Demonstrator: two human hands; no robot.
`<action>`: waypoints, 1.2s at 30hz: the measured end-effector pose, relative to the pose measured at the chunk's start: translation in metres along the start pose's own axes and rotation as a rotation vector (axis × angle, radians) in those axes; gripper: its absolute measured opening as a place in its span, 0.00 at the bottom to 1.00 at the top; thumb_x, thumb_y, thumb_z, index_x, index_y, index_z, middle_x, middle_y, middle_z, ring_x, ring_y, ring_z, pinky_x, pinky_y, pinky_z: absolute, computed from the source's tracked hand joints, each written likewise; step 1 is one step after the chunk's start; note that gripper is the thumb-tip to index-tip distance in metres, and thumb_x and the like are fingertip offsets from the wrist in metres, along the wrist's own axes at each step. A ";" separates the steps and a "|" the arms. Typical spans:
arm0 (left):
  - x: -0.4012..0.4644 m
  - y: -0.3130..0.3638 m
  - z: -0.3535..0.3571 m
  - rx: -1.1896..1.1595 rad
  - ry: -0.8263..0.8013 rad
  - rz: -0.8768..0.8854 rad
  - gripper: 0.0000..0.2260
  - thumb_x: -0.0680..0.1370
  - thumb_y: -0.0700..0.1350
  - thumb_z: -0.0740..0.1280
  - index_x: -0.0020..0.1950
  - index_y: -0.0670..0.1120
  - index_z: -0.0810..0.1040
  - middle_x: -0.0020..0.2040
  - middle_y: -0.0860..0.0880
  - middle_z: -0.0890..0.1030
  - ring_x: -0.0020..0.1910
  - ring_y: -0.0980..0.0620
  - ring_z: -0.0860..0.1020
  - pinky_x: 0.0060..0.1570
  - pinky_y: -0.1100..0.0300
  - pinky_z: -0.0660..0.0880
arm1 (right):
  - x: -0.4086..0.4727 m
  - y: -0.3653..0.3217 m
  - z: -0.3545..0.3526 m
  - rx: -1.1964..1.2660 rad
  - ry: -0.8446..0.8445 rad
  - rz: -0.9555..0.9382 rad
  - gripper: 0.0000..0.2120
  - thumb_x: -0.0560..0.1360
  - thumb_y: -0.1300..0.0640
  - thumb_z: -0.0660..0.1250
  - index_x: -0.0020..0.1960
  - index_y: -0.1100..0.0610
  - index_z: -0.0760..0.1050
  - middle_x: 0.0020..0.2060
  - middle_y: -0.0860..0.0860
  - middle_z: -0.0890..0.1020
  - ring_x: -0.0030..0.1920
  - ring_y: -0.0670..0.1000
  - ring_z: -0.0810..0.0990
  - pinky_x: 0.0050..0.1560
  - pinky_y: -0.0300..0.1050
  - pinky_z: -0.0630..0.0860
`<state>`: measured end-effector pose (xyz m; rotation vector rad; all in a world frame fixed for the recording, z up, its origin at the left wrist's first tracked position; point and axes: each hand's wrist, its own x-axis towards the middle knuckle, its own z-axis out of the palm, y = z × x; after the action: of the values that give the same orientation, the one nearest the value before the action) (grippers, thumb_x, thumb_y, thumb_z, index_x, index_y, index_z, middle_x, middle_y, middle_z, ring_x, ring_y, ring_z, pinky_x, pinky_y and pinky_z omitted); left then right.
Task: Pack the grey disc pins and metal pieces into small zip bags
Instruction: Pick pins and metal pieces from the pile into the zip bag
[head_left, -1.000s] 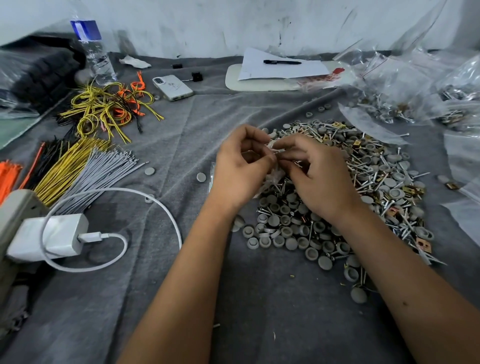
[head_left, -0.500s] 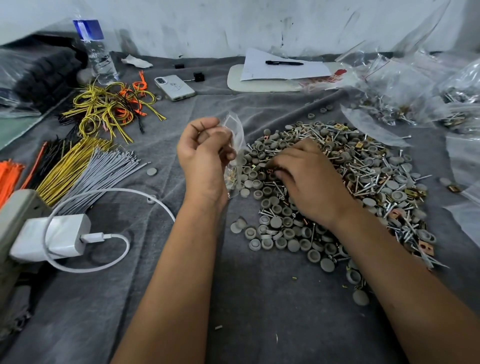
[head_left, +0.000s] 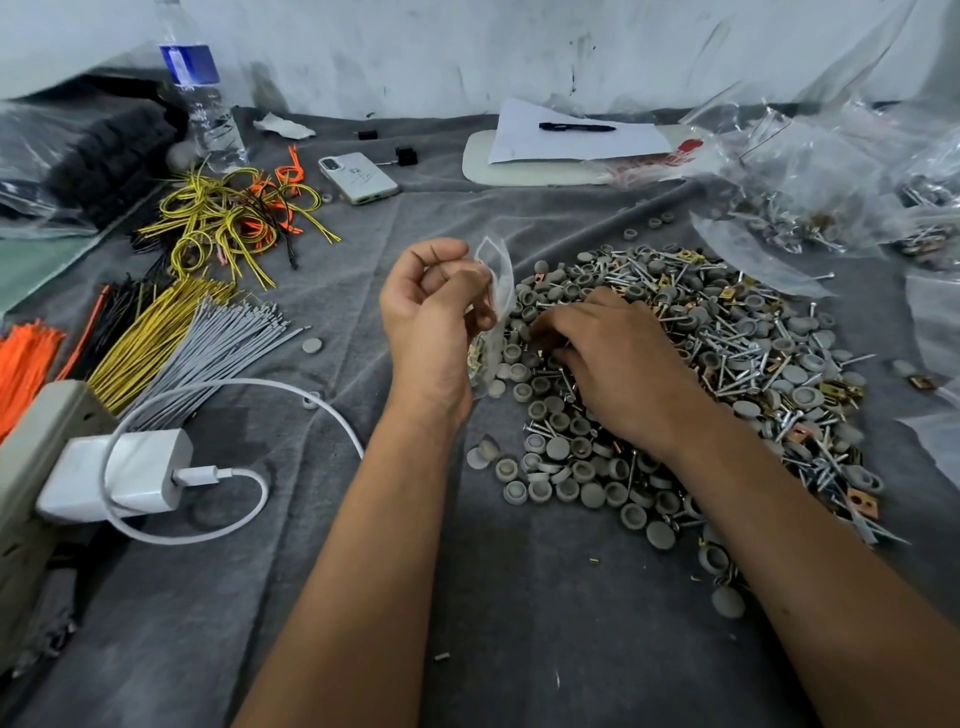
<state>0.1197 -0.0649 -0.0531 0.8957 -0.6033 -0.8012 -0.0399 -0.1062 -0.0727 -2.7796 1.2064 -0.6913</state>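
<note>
The left hand (head_left: 436, 322) pinches a small zip bag (head_left: 496, 291) upright by its mouth, just left of the pile of grey disc pins and metal pieces (head_left: 727, 364); the right hand (head_left: 618, 358) rests on the pile's near-left part, fingers curled into the pieces, their grip hidden.

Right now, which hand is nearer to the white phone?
Left. The left hand holds a small bag just in front of the phone; the right hand is farther right, on the parts pile.
</note>
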 end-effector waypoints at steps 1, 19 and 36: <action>-0.001 -0.001 0.000 0.007 -0.005 -0.006 0.10 0.76 0.27 0.64 0.50 0.41 0.76 0.36 0.47 0.79 0.29 0.54 0.73 0.28 0.62 0.70 | 0.000 0.000 0.000 -0.010 -0.002 -0.001 0.16 0.79 0.63 0.68 0.65 0.52 0.78 0.55 0.49 0.83 0.59 0.51 0.74 0.58 0.54 0.70; -0.004 -0.004 0.002 0.183 -0.115 -0.014 0.11 0.76 0.26 0.65 0.49 0.42 0.76 0.35 0.47 0.79 0.29 0.54 0.73 0.29 0.62 0.71 | -0.006 0.003 -0.006 -0.021 -0.086 0.009 0.13 0.81 0.54 0.67 0.64 0.54 0.80 0.54 0.51 0.78 0.61 0.54 0.74 0.64 0.57 0.71; -0.005 -0.005 0.004 0.221 -0.127 -0.002 0.11 0.76 0.26 0.65 0.49 0.42 0.75 0.35 0.47 0.79 0.27 0.55 0.72 0.28 0.63 0.70 | -0.002 -0.003 -0.003 -0.095 -0.157 0.021 0.18 0.80 0.46 0.66 0.69 0.47 0.74 0.60 0.48 0.76 0.65 0.53 0.69 0.63 0.56 0.66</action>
<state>0.1119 -0.0644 -0.0561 1.0523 -0.8139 -0.8077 -0.0408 -0.1021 -0.0700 -2.8294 1.2667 -0.4154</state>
